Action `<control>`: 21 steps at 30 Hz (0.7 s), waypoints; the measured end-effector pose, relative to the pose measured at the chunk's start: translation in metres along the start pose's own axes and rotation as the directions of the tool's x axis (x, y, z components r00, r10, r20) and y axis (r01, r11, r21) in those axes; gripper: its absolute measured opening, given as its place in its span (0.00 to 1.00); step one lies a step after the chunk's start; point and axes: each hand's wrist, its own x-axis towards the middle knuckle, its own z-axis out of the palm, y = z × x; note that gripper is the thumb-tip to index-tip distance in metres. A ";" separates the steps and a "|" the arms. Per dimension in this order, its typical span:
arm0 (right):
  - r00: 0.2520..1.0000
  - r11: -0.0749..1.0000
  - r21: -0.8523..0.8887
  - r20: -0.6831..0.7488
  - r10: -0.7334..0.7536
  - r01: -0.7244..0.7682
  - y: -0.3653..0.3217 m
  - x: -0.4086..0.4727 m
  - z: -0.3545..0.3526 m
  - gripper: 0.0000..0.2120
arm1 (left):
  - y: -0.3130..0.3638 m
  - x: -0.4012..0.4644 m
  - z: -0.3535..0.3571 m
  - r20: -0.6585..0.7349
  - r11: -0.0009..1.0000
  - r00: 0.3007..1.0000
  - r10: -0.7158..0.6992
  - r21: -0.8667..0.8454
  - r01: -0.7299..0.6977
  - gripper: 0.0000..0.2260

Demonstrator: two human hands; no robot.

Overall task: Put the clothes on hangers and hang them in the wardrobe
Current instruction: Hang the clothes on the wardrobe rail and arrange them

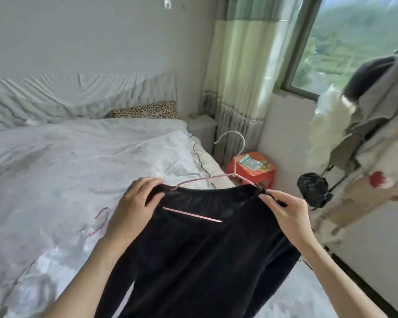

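Observation:
A black garment [200, 253] hangs in front of me on a pink hanger [207, 179] whose pale hook points up. The hanger's lower bar shows through the neck opening. My left hand [133, 203] pinches the garment's left shoulder over the hanger's end. My right hand [285, 210] pinches the right shoulder at the other end. Another pink hanger [101, 220] lies on the bed to the left of my left hand.
A bed with a white quilt [78, 168] fills the left. A red plastic stool [253, 169] stands by the curtain [239, 76]. Clothes hang at the right: a beige coat [365, 180], a white piece [326, 134] and a black bag [313, 189].

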 end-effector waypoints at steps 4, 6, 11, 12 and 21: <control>0.967 0.995 -0.079 -0.252 0.039 -0.061 0.009 -0.031 -0.092 0.08 | 0.076 0.034 0.042 0.010 0.964 0.975 0.220 -0.152 -0.216 0.11; 0.927 0.973 -0.226 -0.373 -0.037 -0.053 0.006 -0.055 -0.133 0.07 | 0.115 0.044 0.062 0.026 0.943 0.966 0.256 -0.226 -0.243 0.08; 0.827 0.666 -0.736 -0.446 -0.342 -0.122 -0.015 -0.130 -0.222 0.14 | 0.230 0.060 0.074 0.049 0.855 0.951 0.306 -0.453 -0.252 0.02; 0.817 0.615 -0.776 -0.441 -0.372 -0.139 -0.020 -0.144 -0.236 0.15 | 0.255 0.063 0.070 0.054 0.826 0.942 0.332 -0.499 -0.262 0.03; 0.516 0.724 -0.600 -0.763 -0.389 -0.341 -0.088 -0.243 -0.357 0.13 | 0.462 0.031 0.055 0.012 0.466 0.752 0.659 -0.791 -0.396 0.05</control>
